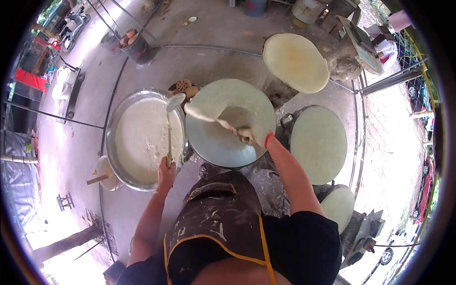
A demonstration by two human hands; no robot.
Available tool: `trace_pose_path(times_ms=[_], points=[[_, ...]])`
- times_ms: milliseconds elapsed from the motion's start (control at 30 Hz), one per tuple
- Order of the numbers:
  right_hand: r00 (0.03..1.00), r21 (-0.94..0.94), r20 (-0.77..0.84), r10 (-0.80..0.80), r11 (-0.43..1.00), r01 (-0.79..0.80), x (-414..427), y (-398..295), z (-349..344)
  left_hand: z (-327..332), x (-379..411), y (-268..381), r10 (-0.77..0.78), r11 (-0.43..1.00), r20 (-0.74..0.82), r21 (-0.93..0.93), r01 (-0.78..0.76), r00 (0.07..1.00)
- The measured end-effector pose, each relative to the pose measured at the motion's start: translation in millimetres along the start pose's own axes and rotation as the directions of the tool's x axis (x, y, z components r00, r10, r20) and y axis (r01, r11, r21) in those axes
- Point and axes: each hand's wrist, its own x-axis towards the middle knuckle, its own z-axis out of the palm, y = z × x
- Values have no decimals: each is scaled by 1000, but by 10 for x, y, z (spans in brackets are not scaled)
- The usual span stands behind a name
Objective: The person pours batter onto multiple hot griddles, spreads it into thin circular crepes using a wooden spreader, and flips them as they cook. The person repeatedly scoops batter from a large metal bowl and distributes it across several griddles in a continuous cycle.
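Observation:
My left hand (166, 173) grips the handle of a long ladle (175, 102), whose bowl is at the upper right rim of a large metal basin (110, 142) of creamy white batter (142, 139). Over a round griddle (224, 144) in the middle, my right hand (249, 135) holds a pale, batter-coated tool (200, 113); its motion blur hides its exact kind. A pale batter layer (231, 89) covers the griddle's far and side parts, while grey metal shows in the middle and near part. A red band circles my right wrist.
Batter-covered round griddles stand at right (319, 146) and lower right (338, 208); another holds a browning flatbread (295, 62) at upper right. A white bucket (103, 164) with a wooden stick is left of the basin. Perforated briquettes (183, 85) lie behind; a dark bucket (137, 50) stands farther back.

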Motion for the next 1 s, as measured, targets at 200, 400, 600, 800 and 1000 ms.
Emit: trace_pose_path(times_ms=[200, 400, 600, 800, 1000], points=[[971, 29, -233, 63, 998, -58, -379, 21, -509, 108, -595, -145, 282, 903, 52, 323, -284, 958], [997, -204, 71, -2, 979, 16, -443, -63, 132, 44, -1184, -174, 82, 915, 168, 377, -141, 982], [970, -40, -224, -97, 995, 91, -263, 90, -335, 134, -1460, -127, 53, 922, 172, 369, -114, 984], [990, -89, 130, -53, 994, 65, -798, 207, 132, 69, -1589, -155, 84, 932, 155, 338, -133, 984], [985, 52, -159, 68, 997, -60, -578, 751, 105, -135, -1422, -304, 193, 920, 253, 288, -264, 948]])
